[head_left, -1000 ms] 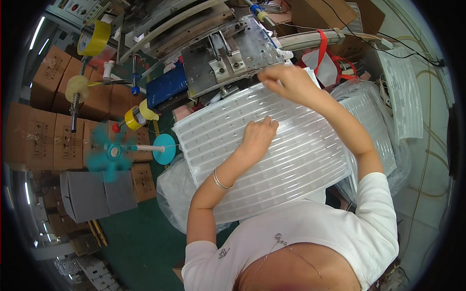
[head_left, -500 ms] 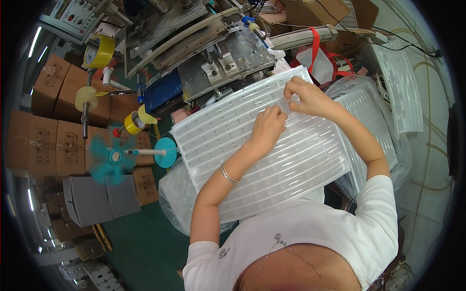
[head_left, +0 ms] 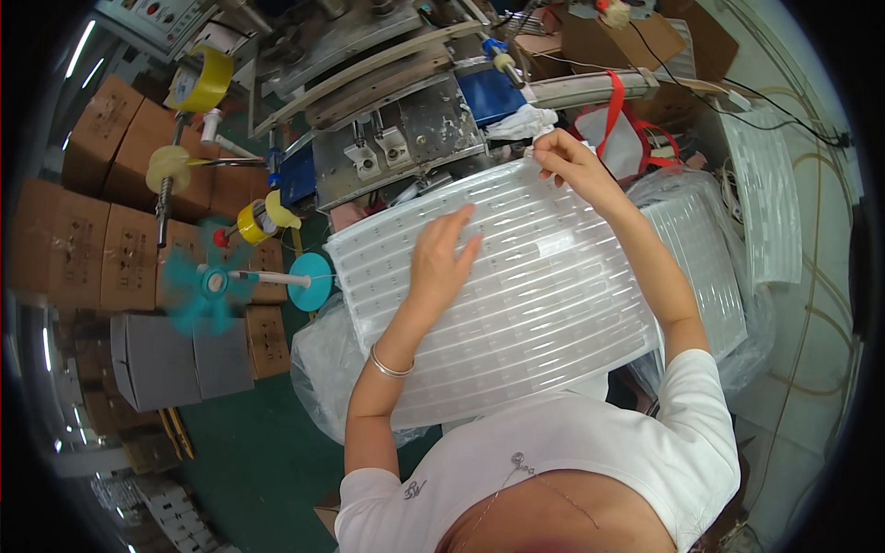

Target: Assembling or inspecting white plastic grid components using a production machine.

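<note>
Translucent white plastic fills the middle of the view: a broad ribbed tray sheet (head_left: 525, 295), moulded in long parallel channels, lies tilted across the person's lap and leans up toward the grey metal machine (head_left: 396, 138) at its far edge. It looks thin and light for its size, springy rather than stiff, so it would likely bow or wobble if lifted by one corner; the smooth glossy skin looks slippery under a flat palm, and the ribs could crease if pinched hard. The edges and corners seem the surest places to take hold, one hand on each side. Beneath it and to the right sits a stack of similar trays in a clear plastic bag (head_left: 710, 267), and another bagged bundle (head_left: 323, 359) shows at lower left. Brown cardboard boxes (head_left: 83, 230) stand along the left, over a green floor (head_left: 249, 461). Near them a teal fan (head_left: 198, 286) spins beside a teal disc, with yellow tape rolls (head_left: 207, 78) on spindles above

The right hand (head_left: 572, 166) pinches the sheet's top far corner, fingers curled closed over the edge, so its grip is clenched on the sheet. The left hand (head_left: 442, 263) lies spread flat on the sheet's upper surface, fingers extended and released, pressing down rather than grasping. A thin metal bangle (head_left: 389, 367) circles the left wrist
</note>
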Available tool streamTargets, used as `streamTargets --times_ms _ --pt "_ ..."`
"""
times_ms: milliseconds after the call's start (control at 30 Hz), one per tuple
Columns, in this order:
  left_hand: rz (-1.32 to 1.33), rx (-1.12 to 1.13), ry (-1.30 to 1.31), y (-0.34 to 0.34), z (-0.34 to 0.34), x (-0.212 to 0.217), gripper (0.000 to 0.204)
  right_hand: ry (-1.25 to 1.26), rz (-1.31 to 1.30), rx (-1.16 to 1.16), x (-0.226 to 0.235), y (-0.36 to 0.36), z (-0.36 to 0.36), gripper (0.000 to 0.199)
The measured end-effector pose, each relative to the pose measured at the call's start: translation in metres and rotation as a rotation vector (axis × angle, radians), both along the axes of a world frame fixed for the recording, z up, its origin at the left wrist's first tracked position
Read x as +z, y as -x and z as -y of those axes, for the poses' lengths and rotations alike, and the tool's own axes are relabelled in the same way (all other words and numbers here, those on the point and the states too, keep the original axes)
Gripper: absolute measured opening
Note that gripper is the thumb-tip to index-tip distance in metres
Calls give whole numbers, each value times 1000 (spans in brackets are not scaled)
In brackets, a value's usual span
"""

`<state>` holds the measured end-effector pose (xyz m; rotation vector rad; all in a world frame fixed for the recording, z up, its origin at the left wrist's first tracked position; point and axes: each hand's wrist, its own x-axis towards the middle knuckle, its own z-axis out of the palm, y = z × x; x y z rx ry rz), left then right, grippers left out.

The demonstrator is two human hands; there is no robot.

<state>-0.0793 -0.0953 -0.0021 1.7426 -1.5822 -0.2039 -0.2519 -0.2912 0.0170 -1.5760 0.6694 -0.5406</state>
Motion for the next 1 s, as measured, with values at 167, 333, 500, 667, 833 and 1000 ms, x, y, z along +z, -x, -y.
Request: streamTargets --times_ms 167,333,500,667,833,1000 --pt "156 317 209 -33 16 22 39 121 119 -10 12 -8 -11 24" --pt "555 567 414 -67 78 53 33 491 132 -106 31 -28 -19 27" --pt "637 481 333 -76 98 60 29 796 163 -197 45 -73 -22 28" --pt "433 388 320 -46 47 53 31 1087 222 -272 55 -115 -21 23" --pt "205 285 255 -35 23 44 29 1279 -85 -328 45 -147 -7 21" --pt "-701 129 151 -43 7 38 27 1178 66 -411 22 -149 -4 32"
